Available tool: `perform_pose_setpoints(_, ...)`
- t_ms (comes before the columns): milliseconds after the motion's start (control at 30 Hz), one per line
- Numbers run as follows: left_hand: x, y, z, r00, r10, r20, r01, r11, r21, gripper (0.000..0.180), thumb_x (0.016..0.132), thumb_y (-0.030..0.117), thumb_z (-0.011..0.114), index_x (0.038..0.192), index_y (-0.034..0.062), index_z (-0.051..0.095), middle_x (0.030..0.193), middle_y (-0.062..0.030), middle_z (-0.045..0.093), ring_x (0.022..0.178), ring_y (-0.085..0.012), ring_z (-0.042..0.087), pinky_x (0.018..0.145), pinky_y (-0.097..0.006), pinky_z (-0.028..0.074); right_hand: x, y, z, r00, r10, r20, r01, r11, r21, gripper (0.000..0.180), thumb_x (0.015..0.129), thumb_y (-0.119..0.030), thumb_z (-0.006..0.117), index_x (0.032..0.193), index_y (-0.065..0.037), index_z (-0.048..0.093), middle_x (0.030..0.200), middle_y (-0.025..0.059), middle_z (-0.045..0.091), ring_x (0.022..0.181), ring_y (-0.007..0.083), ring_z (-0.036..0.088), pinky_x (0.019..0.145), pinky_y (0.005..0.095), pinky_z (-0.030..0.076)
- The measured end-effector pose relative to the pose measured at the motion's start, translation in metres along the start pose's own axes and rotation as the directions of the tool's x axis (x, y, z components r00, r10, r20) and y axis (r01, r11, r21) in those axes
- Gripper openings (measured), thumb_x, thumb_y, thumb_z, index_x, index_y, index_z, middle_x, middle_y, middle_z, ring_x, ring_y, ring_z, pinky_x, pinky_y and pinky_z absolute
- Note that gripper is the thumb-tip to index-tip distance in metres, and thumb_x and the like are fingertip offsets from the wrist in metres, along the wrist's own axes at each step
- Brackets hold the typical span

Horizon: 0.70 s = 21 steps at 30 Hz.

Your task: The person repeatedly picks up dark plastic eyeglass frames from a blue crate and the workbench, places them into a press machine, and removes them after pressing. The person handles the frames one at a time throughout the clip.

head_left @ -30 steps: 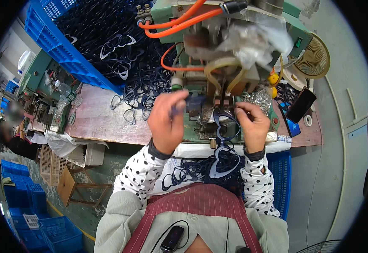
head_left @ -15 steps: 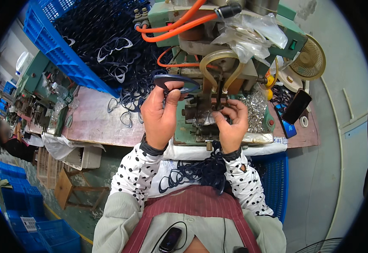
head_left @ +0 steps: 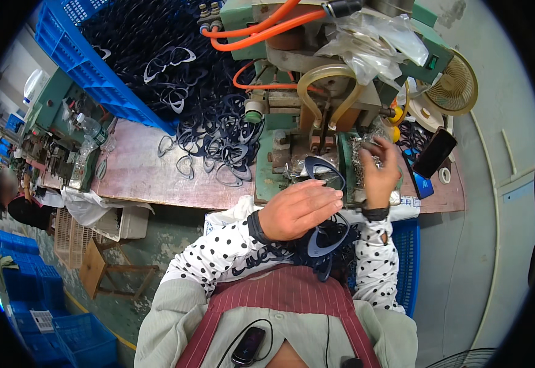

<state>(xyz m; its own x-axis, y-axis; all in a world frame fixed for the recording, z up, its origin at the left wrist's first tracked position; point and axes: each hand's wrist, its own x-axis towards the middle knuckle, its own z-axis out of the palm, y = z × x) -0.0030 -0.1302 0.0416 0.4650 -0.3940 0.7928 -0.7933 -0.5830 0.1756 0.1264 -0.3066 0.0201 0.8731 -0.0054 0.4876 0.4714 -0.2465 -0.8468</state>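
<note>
My left hand (head_left: 301, 211) is in front of the machine, palm down, fingers close together and stretched to the right. A dark blue eyeglass frame (head_left: 331, 169) shows above and right of its fingertips and appears held; the thumb and grip are hidden underneath. Below the fingers another lens rim (head_left: 322, 250) shows; whether it belongs to the same frame I cannot tell. My right hand (head_left: 380, 178) is over the heap of small shiny metal parts (head_left: 359, 161), fingers bent and apart, tips blurred. No part is visible in it. The green bench machine (head_left: 270, 165) has its work spot uncovered.
Loose eyeglass frames (head_left: 234, 153) lie left of the machine, beside a tilted blue crate (head_left: 90, 80) full of them. More dark frames are on my lap above the apron (head_left: 273, 291). Orange hoses (head_left: 252, 40) cross the machine. A phone (head_left: 436, 153) and a fan (head_left: 454, 83) are at right.
My left hand has come down and right from beside the machine. My right hand has left the work spot for the metal parts. The machine's work spot is now uncovered.
</note>
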Motion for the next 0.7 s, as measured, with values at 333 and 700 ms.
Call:
perform_pose_setpoints(333, -0.007, -0.010, 0.004, 1.000, 0.024, 0.010, -0.023, 0.995, -0.099, 0.040, 0.080, -0.001, 0.061, 0.120, -0.0009, 0.061, 0.123, -0.0170, 0.062, 0.110, -0.0294, 0.062, 0.099, -0.047, 0.048, 0.001, 0.073, -0.063, 0.992, 0.119, 0.048, -0.094, 0.927, -0.363, 0.020, 0.084, -0.012, 0.069, 0.101, -0.002, 0.066, 0.087, 0.0154, 0.070, 0.083, 0.0293, 0.068, 0.073, 0.0349, 0.052)
perform_pose_setpoints(700, -0.011, -0.002, 0.005, 0.999, -0.036, 0.016, 0.037, 0.995, -0.091, 0.036, 0.082, -0.001, 0.062, 0.117, 0.0009, 0.064, 0.124, -0.0170, 0.062, 0.111, -0.0298, 0.063, 0.103, -0.049, 0.044, -0.004, 0.088, -0.042, 0.980, 0.029, 0.198, 0.093, 0.811, -0.578, 0.015, 0.081, -0.018, 0.071, 0.087, -0.005, 0.068, 0.087, 0.0157, 0.066, 0.083, 0.0361, 0.062, 0.073, 0.0436, 0.049)
